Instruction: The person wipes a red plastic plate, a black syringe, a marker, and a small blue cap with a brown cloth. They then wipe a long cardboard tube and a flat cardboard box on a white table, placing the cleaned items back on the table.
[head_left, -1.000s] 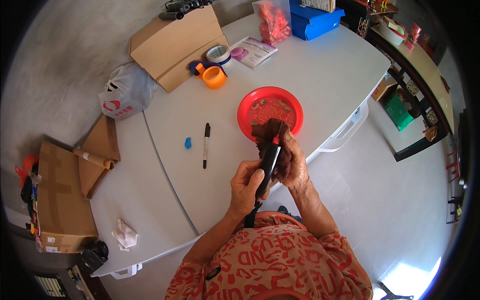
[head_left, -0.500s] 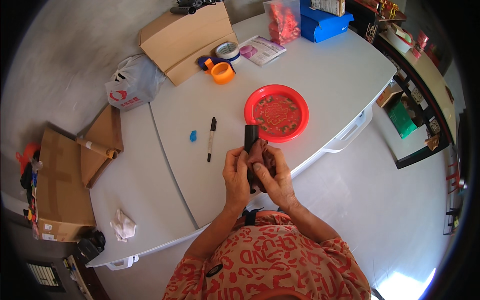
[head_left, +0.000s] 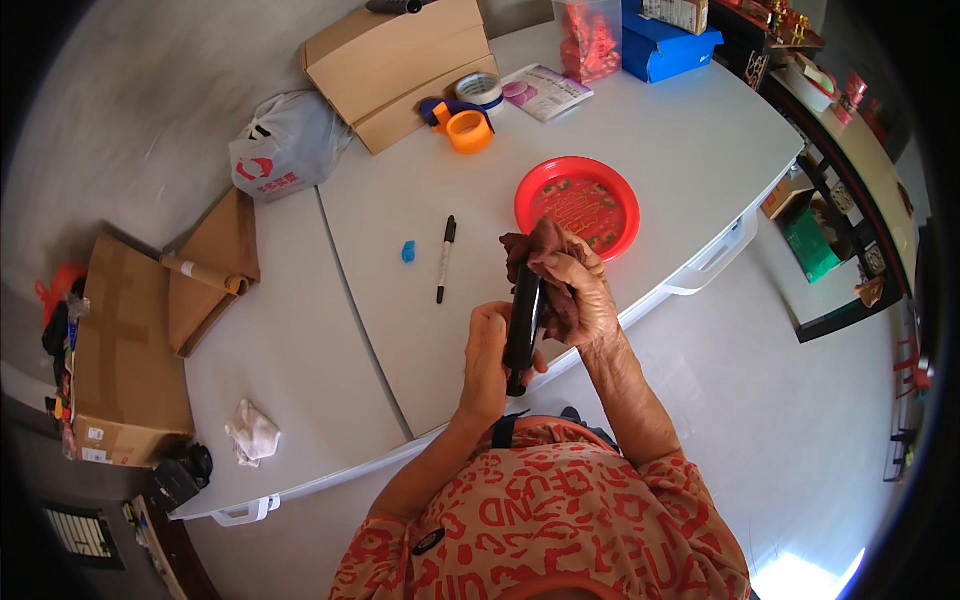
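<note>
My left hand (head_left: pixel 486 362) is closed around the lower part of a slim black cylinder (head_left: pixel 525 325), which has a narrower knob at its near end; its exact kind does not show. My right hand (head_left: pixel 585 295) grips a brown cloth (head_left: pixel 548 240) wrapped over the cylinder's far end, hiding that end. Both hands are above the table's front edge. Just beyond the cloth lies a red round tray (head_left: pixel 628 190) with a patterned inside. A black and white marker pen (head_left: pixel 446 262) and a small blue piece (head_left: pixel 408 251) lie to the left of my hands.
On the white table (head_left: pixel 400 340) stand an orange tape roll (head_left: pixel 469 131), a white tape roll (head_left: pixel 480 91), a cardboard box (head_left: pixel 400 60), a plastic bag (head_left: pixel 285 150), a clear container of red packets (head_left: pixel 588 45) and a blue box (head_left: pixel 668 50). A crumpled white cloth (head_left: pixel 252 434) lies at the left.
My right hand has slid the brown cloth up to the cylinder's far end, covering it. My left hand has shifted down toward the near end. The view has moved slightly.
</note>
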